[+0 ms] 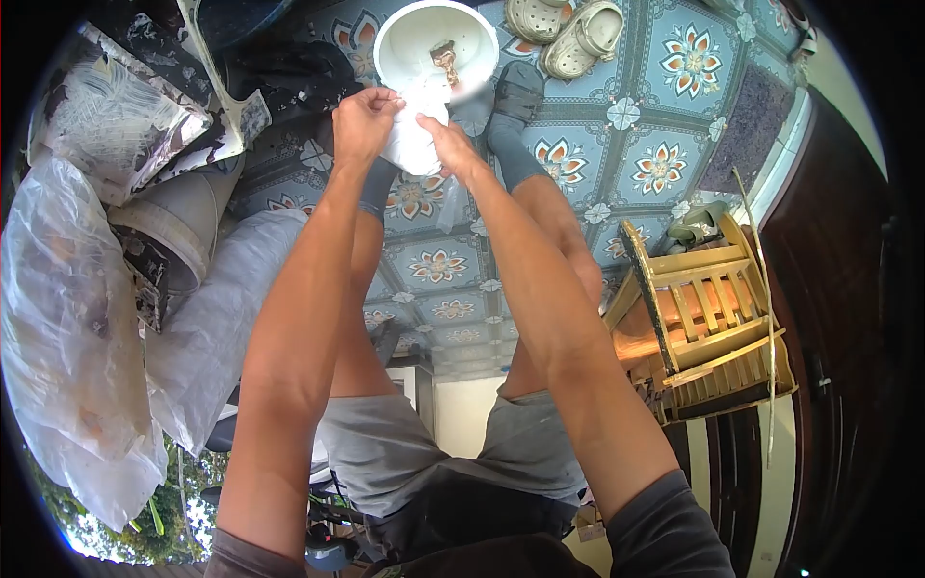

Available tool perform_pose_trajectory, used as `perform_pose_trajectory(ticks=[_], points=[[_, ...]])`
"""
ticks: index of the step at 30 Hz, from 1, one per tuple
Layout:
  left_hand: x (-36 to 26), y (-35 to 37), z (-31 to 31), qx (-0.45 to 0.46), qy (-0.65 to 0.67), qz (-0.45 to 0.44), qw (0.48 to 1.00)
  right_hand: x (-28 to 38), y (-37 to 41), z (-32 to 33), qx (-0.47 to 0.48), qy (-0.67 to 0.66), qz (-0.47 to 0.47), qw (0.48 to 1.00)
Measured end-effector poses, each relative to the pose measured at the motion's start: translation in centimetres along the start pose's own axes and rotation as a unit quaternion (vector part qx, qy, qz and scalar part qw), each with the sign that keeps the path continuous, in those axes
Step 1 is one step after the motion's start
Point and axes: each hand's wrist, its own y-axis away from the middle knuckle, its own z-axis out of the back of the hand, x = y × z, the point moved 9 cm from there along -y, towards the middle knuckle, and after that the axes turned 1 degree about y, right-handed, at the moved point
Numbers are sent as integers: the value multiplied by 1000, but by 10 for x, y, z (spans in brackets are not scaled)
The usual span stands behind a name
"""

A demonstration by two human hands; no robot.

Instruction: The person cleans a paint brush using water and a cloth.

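Observation:
Both my hands hold a bright white, limp piece [415,137] that looks like thin cloth or paper; glare washes out its detail, so I cannot tell which. My left hand [364,120] pinches its upper left edge, fingertips pressed together. From the right side, my right hand [447,146] grips it with the thumb lying on top. Just beyond the fingers stands a round white tub [387,60], its near rim overlapped by the white piece. Inside the tub lies a crumpled brownish thing [444,61].
Beige clogs [582,40] rest right of the tub on the patterned tile floor [658,166]. To the left are a paint-smeared panel [125,116], a grey bucket [178,226] and large clear plastic bags [72,308]. A yellow slatted rack [701,303] stands at right, near a dark mat [747,130].

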Motion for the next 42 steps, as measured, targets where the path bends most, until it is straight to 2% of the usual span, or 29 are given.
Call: perform_pose_trajectory(ticks=[4, 6, 9, 11, 15, 18, 19, 21, 23, 25, 27, 28, 29, 30, 32, 33, 37, 39, 42], points=[[-1, -7, -3, 8, -43, 7, 999, -14, -20, -2, 18, -10, -30, 999], [2, -8, -4, 2, -28, 33, 999, -17, -20, -4, 36, -28, -39, 998], [0, -7, -1, -12, -7, 32, 999, 5, 0, 4, -13, -39, -15, 999], [0, -3, 3, -17, 1, 41, 999, 9, 0, 1, 26, -49, 10, 998], [12, 0, 5, -38, 57, 46, 997, 6, -5, -1, 40, -53, 5, 998], [17, 8, 6, -38, 108, 42, 993, 12, -4, -8, 61, -96, 44, 993], [16, 13, 6, -37, 108, 42, 993, 12, -9, -4, 29, -49, 72, 996], [-1, 23, 10, -35, 117, -24, 992, 5, -23, -3, -1, -4, 102, 995], [-3, 29, 13, -30, 92, -29, 995, 16, -28, -8, 34, -49, 187, 981], [-10, 35, 12, -21, 43, -58, 997, 10, -29, -7, 36, -55, 173, 983], [-15, 43, 15, -22, 31, -65, 997, 2, -27, 3, -31, 79, 117, 990], [-26, 47, 17, -27, 4, -133, 991, 9, -16, 6, -33, 80, 117, 989], [-37, 53, 19, -32, -22, -201, 979, 7, -4, 7, -19, 149, 64, 987], [-37, 54, 21, -33, -20, -203, 978, 7, 8, 9, -6, 217, 10, 976], [-49, 65, 21, -22, -74, -293, 953, -7, 2, 14, -16, 260, -5, 965], [-48, 68, 23, -24, -73, -295, 952, -18, -2, 16, -23, 302, -21, 953], [-36, 65, 28, -26, -66, -273, 960, -24, -1, 19, -2, 257, -30, 966], [-27, 58, 42, -81, -44, -193, 977, -22, 2, 19, -8, 264, -24, 964], [-23, 49, 56, -117, -34, -174, 977, -15, 4, 21, -23, 269, -15, 963]])
